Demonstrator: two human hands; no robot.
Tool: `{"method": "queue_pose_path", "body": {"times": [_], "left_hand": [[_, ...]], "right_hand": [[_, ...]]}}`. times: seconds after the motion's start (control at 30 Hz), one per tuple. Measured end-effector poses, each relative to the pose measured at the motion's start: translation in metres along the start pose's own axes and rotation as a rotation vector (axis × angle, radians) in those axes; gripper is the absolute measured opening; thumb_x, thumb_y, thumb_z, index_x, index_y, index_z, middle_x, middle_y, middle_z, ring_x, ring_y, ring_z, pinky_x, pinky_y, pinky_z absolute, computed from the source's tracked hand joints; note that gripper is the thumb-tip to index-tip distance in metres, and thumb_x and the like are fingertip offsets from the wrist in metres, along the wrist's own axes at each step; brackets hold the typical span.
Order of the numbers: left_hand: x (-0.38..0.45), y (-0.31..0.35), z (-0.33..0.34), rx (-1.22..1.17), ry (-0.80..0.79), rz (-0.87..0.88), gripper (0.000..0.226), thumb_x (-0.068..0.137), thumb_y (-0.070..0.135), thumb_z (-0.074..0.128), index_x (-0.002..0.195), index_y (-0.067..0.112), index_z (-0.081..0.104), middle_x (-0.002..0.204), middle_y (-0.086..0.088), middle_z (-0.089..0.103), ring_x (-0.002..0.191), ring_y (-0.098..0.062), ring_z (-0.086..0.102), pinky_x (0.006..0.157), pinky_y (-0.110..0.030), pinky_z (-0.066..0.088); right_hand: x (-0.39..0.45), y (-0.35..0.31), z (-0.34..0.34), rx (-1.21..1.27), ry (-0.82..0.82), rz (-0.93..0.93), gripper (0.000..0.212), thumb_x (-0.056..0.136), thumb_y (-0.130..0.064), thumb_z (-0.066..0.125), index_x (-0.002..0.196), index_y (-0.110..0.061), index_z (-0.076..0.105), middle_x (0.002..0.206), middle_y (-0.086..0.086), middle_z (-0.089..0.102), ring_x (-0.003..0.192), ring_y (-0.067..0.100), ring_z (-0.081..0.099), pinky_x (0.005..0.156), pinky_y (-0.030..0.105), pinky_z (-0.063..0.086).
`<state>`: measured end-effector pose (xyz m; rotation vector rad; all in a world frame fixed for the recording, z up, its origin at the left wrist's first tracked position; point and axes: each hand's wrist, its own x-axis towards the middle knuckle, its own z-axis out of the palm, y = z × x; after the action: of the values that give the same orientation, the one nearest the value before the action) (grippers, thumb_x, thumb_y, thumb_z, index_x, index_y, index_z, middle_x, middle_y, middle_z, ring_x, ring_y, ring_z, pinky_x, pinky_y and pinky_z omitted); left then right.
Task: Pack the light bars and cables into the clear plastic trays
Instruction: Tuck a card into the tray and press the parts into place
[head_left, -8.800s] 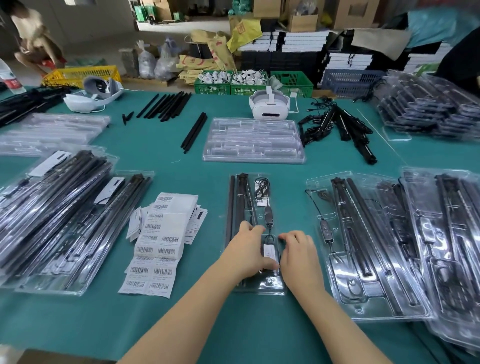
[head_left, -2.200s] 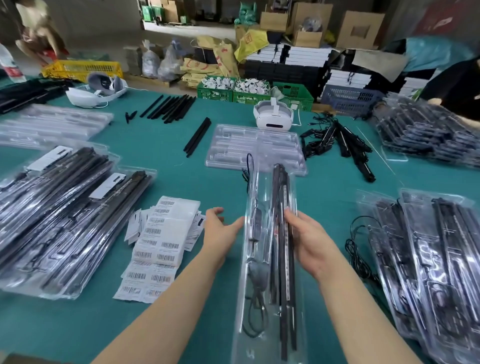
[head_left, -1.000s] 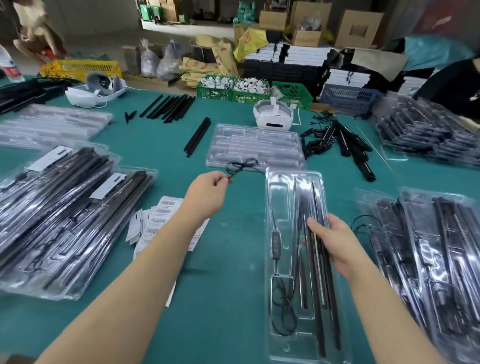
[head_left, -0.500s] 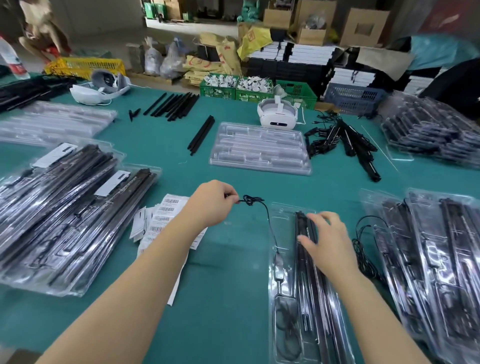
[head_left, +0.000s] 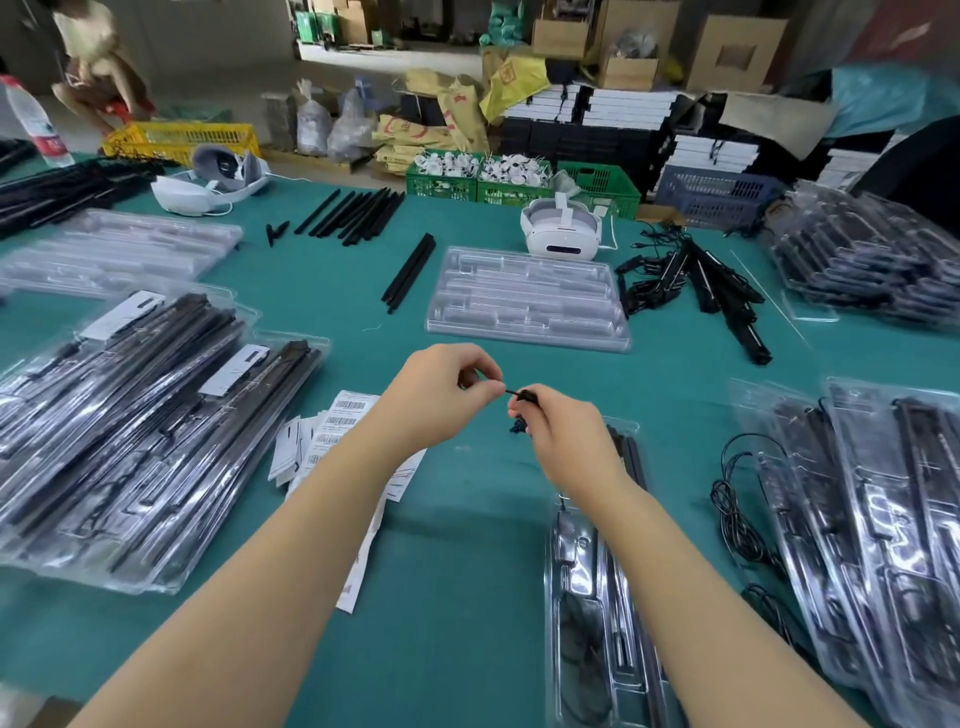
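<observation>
A clear plastic tray (head_left: 597, 623) with black light bars (head_left: 631, 457) and a coiled cable lies lengthwise on the green table, under my right forearm. Above its far end both hands meet on a thin black cable end (head_left: 522, 397). My left hand (head_left: 441, 395) pinches the cable tip between thumb and fingers. My right hand (head_left: 558, 431) pinches the small bundled part of the same cable. Empty clear trays (head_left: 524, 299) are stacked beyond the hands.
Packed trays are heaped at the left (head_left: 130, 431) and right (head_left: 883, 545). Barcode labels (head_left: 332, 441) lie under my left forearm. Loose black bars (head_left: 358, 213), a tangle of cables and bars (head_left: 696, 280) and two white headsets (head_left: 561, 234) sit farther back. A loose cable (head_left: 737, 499) lies right of the tray.
My right hand has left the light bars in the tray and come up to the cable end that my left hand holds. Both hands now pinch it together.
</observation>
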<state>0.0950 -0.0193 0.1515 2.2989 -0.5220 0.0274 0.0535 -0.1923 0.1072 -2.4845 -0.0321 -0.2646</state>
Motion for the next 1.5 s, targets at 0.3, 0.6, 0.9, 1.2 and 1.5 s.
{"method": "queue_pose_path", "body": {"times": [0.3,0.6,0.9,1.2,1.5], "left_hand": [[-0.011,-0.009,0.030,-0.174,0.164,0.010,0.022,0.091,0.015,0.066,0.083,0.035,0.069,0.074,0.026,0.067,0.057,-0.001,0.052,0.059,-0.007,0.039],[-0.018,-0.015,0.066,-0.085,0.074,-0.008,0.023,0.094,0.012,0.062,0.100,0.026,0.078,0.096,0.008,0.065,0.073,-0.001,0.052,0.077,-0.022,0.044],[-0.020,-0.015,0.077,-0.024,0.058,0.050,0.028,0.092,0.006,0.057,0.099,0.021,0.079,0.095,-0.002,0.065,0.088,-0.021,0.060,0.081,-0.037,0.049],[-0.021,-0.032,0.074,-0.246,0.126,-0.096,0.009,0.092,0.023,0.069,0.085,0.030,0.072,0.071,0.017,0.064,0.055,0.001,0.050,0.064,-0.024,0.043],[-0.019,-0.041,0.069,-0.306,0.036,-0.177,0.016,0.089,0.023,0.073,0.074,0.029,0.070,0.058,0.018,0.061,0.054,-0.002,0.049,0.054,-0.014,0.041]], "right_hand": [[0.002,-0.001,0.003,0.787,-0.006,0.334,0.022,0.105,-0.016,0.043,0.096,-0.013,0.063,0.093,0.009,0.076,0.082,0.021,0.072,0.070,0.030,0.060],[-0.007,0.007,0.002,1.053,-0.083,0.490,0.027,0.108,-0.014,0.037,0.112,0.001,0.059,0.100,0.024,0.072,0.083,0.026,0.075,0.069,0.029,0.061],[-0.011,0.008,0.013,0.934,-0.090,0.480,0.027,0.104,-0.019,0.051,0.113,0.005,0.057,0.110,0.023,0.070,0.099,0.028,0.072,0.089,0.037,0.059],[-0.004,0.013,0.004,0.954,0.077,0.545,0.011,0.102,-0.008,0.049,0.104,-0.001,0.058,0.092,0.016,0.073,0.074,0.022,0.076,0.059,0.024,0.058],[-0.005,0.010,0.002,0.891,-0.012,0.425,0.004,0.099,-0.006,0.056,0.101,-0.010,0.057,0.101,0.019,0.072,0.093,0.027,0.073,0.074,0.030,0.062]]}}
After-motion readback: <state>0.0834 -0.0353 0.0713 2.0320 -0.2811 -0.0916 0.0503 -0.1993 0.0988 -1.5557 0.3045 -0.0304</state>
